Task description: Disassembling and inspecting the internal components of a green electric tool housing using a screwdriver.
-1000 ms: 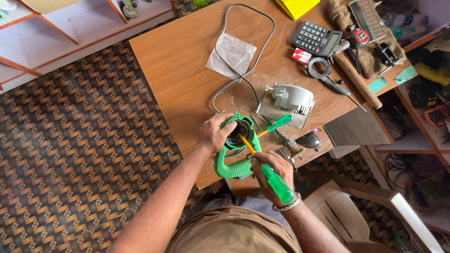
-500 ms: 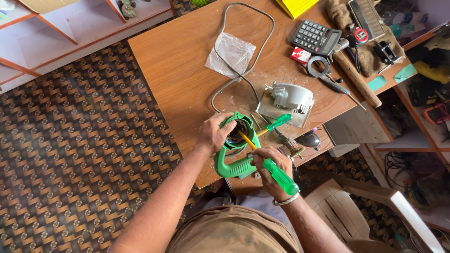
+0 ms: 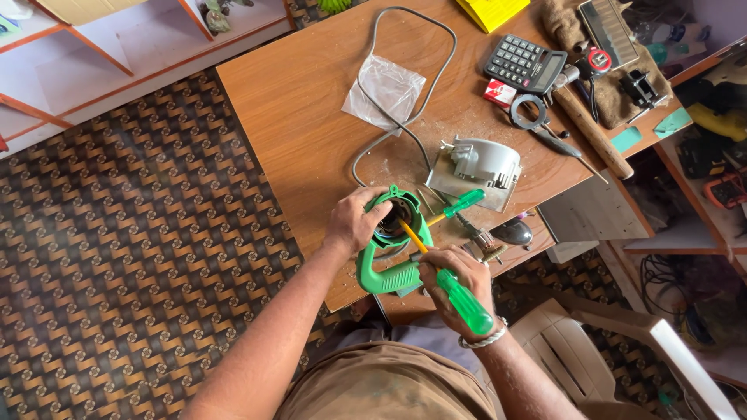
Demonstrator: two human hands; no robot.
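while the green tool housing [image 3: 393, 253] is clasped at the table [image 3: 311, 117] edge by the left hand [image 3: 354, 223], a green-handled screwdriver [image 3: 451, 284] is gripped by the right hand [image 3: 455, 280]; rigid, light plastic, probably best held by its handle loop.

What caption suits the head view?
Left hand steadies a green tool housing; right hand works a green-handled screwdriver inside.

The green housing [image 3: 387, 257] lies at the table's near edge, round open end away from the person, loop handle toward them. The screwdriver [image 3: 443, 272] has a translucent green handle and a yellow shaft, slanting up-left with its tip inside the housing's dark opening.
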